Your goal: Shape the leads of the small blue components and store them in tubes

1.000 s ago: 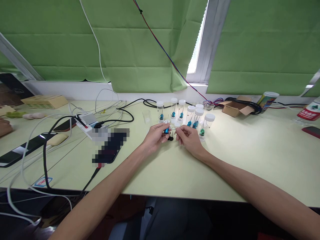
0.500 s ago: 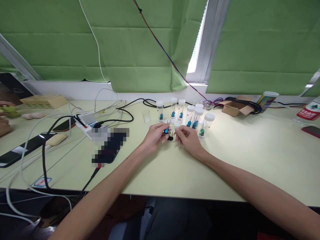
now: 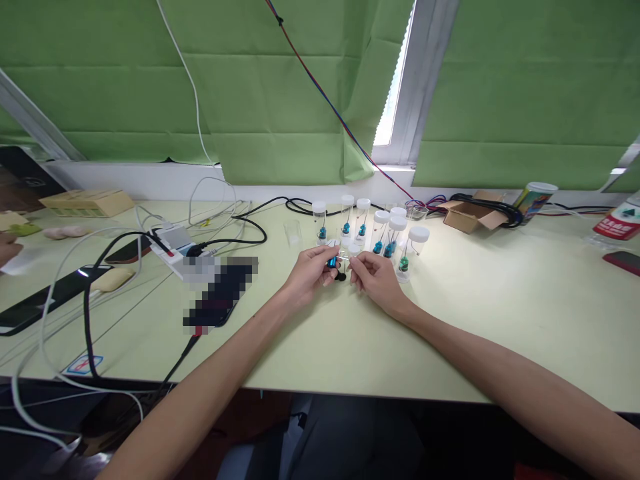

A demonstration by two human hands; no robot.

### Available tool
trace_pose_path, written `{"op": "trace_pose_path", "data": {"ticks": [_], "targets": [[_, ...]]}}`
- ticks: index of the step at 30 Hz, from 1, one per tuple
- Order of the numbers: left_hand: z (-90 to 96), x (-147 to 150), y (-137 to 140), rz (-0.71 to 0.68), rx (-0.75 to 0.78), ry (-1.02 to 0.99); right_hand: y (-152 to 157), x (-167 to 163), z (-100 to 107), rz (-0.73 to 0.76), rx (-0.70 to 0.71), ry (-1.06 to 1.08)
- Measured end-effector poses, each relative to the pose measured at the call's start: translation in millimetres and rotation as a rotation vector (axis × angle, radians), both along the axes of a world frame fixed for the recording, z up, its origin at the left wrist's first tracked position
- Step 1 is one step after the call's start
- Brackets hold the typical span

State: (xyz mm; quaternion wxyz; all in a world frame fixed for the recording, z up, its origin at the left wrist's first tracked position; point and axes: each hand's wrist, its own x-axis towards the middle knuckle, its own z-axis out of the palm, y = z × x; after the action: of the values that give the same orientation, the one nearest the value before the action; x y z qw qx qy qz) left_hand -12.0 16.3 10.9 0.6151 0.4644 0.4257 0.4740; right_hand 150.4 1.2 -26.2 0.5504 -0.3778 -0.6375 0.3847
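Currently, on the head view, I watch the left hand (image 3: 311,275) grasp a blue piece (image 3: 332,262) near lidded vials (image 3: 362,225); the right hand (image 3: 376,275) pinches a thin silvery piece (image 3: 343,257); seemingly fine fitting, next wanting steadiness.

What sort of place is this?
Likely a shared indoor workbench by a window: green blinds hang behind the pale table, which carries a power strip with cables and a cluster of white-capped clear jars.

Green blinds (image 3: 280,100): hung across the window (image 3: 386,130).
Open carton (image 3: 465,221): overlapped by black cable (image 3: 513,213).
Printed can (image 3: 534,201): seen tilted near the carton.
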Motion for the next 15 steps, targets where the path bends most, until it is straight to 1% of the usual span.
{"op": "trace_pose_path", "data": {"ticks": [9, 15], "targets": [[1.2, -0.1, -1.1, 0.005, -0.002, 0.006, 1.2, 1.4, -3.2, 0.007, 0.003, 0.001], [3.1, 0.7, -1.6, 0.002, 0.004, 0.009, 0.0, 0.5, -1.7, 0.005, -0.008, -0.013]]}}
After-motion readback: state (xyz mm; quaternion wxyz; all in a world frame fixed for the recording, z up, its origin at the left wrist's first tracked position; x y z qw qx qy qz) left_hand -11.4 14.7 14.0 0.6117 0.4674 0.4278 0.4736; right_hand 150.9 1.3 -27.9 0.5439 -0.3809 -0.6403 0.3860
